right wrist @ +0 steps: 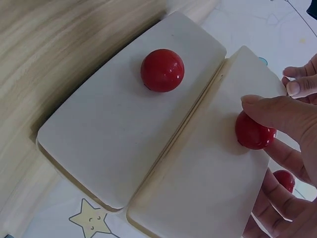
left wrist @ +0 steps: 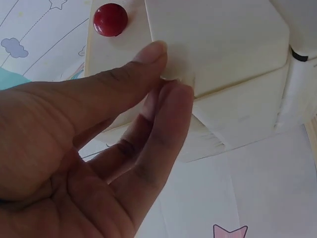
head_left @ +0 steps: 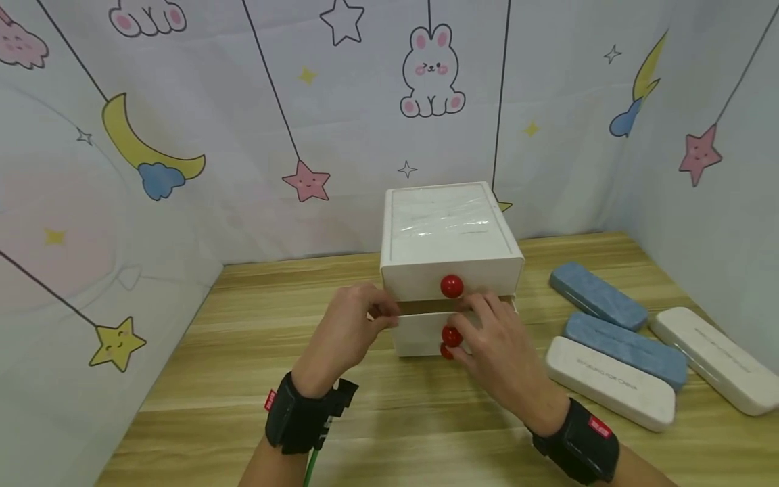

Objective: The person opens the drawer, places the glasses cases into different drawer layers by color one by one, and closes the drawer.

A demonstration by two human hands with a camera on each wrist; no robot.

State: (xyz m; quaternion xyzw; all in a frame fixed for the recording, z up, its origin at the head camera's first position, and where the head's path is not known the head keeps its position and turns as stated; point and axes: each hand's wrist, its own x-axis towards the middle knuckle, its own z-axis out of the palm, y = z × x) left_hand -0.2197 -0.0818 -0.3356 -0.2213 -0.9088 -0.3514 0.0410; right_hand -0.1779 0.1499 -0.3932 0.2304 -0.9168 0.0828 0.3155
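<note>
A small white drawer cabinet (head_left: 449,223) with round red knobs stands on the wooden table. Its middle drawer (head_left: 420,333) juts out, leaving a dark gap under the top drawer (head_left: 408,281). My right hand (head_left: 493,345) pinches the middle drawer's red knob (right wrist: 255,131) between thumb and fingers. At that drawer's left front corner, my left hand (head_left: 349,325) pinches the edge, its thumb (left wrist: 151,53) and fingertips meeting at the white panel. The bottom drawer (right wrist: 114,119) shows its own red knob (right wrist: 162,70) in the right wrist view.
Right of the cabinet lie two blue cases, one farther back (head_left: 599,295) and one nearer (head_left: 627,348). Beside them are two white cases, a front one (head_left: 608,383) and a right one (head_left: 718,358). A patterned curtain (head_left: 365,122) hangs behind the table.
</note>
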